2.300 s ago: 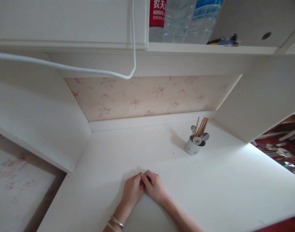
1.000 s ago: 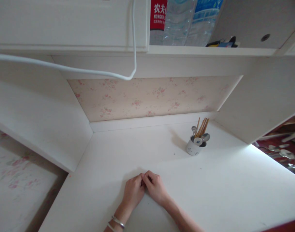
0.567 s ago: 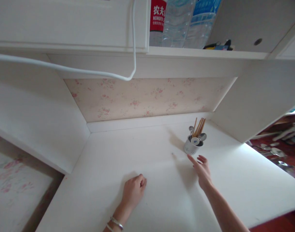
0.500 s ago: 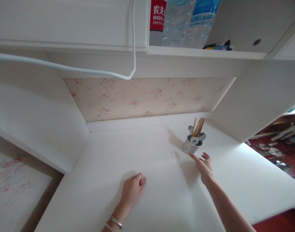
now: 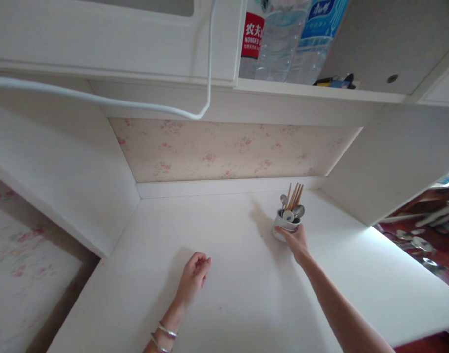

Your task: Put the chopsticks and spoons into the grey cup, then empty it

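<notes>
A white utensil holder (image 5: 282,234) stands on the white tabletop (image 5: 224,235), toward the back right. Wooden chopsticks (image 5: 294,197), a large metal spoon (image 5: 299,211), a small metal spoon (image 5: 283,199) and a white round-ended piece (image 5: 288,216) stick up out of it. My right hand (image 5: 295,239) is wrapped round the near side of the holder, thumb to the left. Left of it, over the table's middle, my left hand (image 5: 195,271) has its fingers curled in with nothing visible in them. Silver bracelets (image 5: 165,333) circle the left wrist.
Above the table, a shelf holds plastic water bottles (image 5: 279,44) and small dark items (image 5: 334,82). A white cable (image 5: 136,104) hangs in front of the cabinet. White side panels (image 5: 386,162) bound the table; beyond the right edge, shiny metal items (image 5: 423,245) lie lower down.
My right hand, open beside the utensil holder before, has closed round it. The left hand has shifted slightly and turned, fingers still curled. The view has tilted up a little.
</notes>
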Available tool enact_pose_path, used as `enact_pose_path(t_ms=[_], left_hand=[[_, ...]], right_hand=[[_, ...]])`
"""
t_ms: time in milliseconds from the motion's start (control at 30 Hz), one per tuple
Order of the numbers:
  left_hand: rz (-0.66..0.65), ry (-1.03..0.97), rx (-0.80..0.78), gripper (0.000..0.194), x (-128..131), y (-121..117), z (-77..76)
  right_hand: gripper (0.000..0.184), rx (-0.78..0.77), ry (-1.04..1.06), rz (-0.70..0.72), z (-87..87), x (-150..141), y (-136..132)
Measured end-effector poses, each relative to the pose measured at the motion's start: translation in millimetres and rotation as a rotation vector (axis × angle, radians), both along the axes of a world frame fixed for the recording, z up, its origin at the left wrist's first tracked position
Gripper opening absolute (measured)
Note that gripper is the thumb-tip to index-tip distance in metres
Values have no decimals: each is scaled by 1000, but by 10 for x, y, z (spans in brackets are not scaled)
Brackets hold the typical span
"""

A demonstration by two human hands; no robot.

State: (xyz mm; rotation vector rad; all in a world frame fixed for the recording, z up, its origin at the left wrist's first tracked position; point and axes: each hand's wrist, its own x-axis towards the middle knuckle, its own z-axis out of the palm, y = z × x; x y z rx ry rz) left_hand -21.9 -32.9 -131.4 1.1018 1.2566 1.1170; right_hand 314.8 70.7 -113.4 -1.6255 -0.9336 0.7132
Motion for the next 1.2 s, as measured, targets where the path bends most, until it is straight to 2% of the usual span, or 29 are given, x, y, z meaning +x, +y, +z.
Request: enact_pose_path(t_ms=[100,200,300,400,500,633,833,1200], left_hand=[[85,-260,-4,28,-38,12,63],[175,-531,1,32,-61,42,102],[209,-772,-19,38,-71,86,121],[235,-937,-18,42,-98,124,156],[287,-1022,-33,41,-146,135,212],[336,-1016,-98,39,-198,114,270],[347,-1063,-146,38,-246,112,249],[429,-1100,-249,32,-175,172,51]], right_hand=[[64,-37,27,202,57,-243,-231],[54,-92,65,543,168,-568,-524],[47,-183,79,858,309,-902,-766],[55,-289,18,1119,446,-1174,-881],[57,-372,-102,1282,576,-1360,-877],[51,-426,-240,1372,741,-1493,-781],[42,-455,-209,1425,915,-1555,-665],[37,-562,-231,1444,900,-1628,-708]])
